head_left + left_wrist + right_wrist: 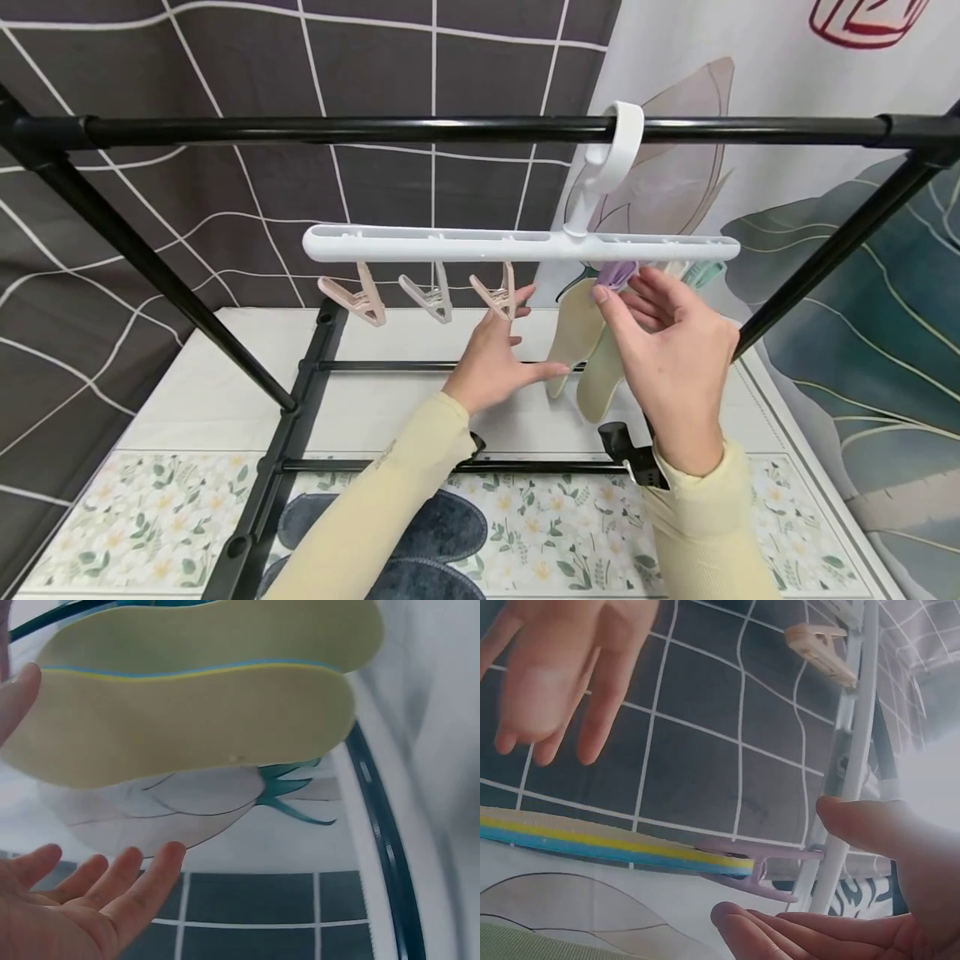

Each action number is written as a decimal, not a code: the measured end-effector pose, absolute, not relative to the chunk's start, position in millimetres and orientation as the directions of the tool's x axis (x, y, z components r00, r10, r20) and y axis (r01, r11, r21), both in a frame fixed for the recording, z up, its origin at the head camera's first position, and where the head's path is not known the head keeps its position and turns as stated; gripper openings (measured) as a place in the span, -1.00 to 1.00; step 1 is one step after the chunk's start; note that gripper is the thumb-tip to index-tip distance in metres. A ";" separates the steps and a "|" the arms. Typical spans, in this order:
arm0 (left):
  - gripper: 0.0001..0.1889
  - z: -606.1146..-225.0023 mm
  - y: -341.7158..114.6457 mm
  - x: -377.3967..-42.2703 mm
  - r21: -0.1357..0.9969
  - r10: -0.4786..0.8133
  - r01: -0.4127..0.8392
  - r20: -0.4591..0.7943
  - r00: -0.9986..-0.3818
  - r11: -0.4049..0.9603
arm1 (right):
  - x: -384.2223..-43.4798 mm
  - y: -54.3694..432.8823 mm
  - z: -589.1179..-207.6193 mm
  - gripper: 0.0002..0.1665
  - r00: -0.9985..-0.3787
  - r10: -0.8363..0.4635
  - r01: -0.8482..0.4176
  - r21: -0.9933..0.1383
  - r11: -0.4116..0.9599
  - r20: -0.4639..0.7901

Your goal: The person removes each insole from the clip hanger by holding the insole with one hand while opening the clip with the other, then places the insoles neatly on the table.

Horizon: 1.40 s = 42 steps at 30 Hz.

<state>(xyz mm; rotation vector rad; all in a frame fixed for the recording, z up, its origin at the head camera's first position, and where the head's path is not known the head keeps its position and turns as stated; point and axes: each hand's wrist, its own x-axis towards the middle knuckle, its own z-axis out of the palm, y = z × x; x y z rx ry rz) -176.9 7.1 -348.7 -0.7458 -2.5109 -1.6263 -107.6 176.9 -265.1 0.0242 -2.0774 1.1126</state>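
Observation:
A white clip hanger [450, 246] hangs from the black rail by its hook. Two pale green insoles [576, 321] hang below its right half; the nearer one's end sits in a purple clip [759, 870], and its edge shows yellow and blue layers. My right hand [678, 358] is at the purple clip, thumb and fingers spread apart on either side of its handles. To the left of the insoles is my left hand [495, 358], fingers extended and thumb pointing toward them. The left wrist view shows its fingers apart from the insole faces [187, 727].
Three clips [427, 293] dangle from the hanger's left half, and a green clip [703, 273] is at its right. The black rack [375, 131] surrounds the hands. Dark blue slippers [442, 525] lie below on the floral mat. Curtains hang behind.

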 end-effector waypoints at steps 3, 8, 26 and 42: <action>0.28 -354.6 14.2 -180.7 0.850 0.365 0.416 0.293 -0.884 0.324 | -110.4 177.1 -265.1 -0.45 -0.710 0.319 -0.357 -0.713 0.604 0.627; 0.42 -365.9 23.8 -179.2 0.863 0.351 0.352 0.223 -0.909 0.362 | -113.7 178.2 -264.3 -0.48 -0.702 0.329 -0.370 -0.718 0.590 0.632; 0.07 -380.2 46.4 -176.7 0.858 0.273 0.445 0.378 -0.885 0.255 | -121.8 177.3 -263.0 -0.58 -0.727 0.342 -0.399 -0.772 0.494 0.595; -0.04 -382.3 51.3 -172.3 0.840 0.269 0.460 0.390 -0.880 0.288 | -128.9 175.7 -264.6 -0.65 -0.698 0.351 -0.413 -0.752 0.514 0.624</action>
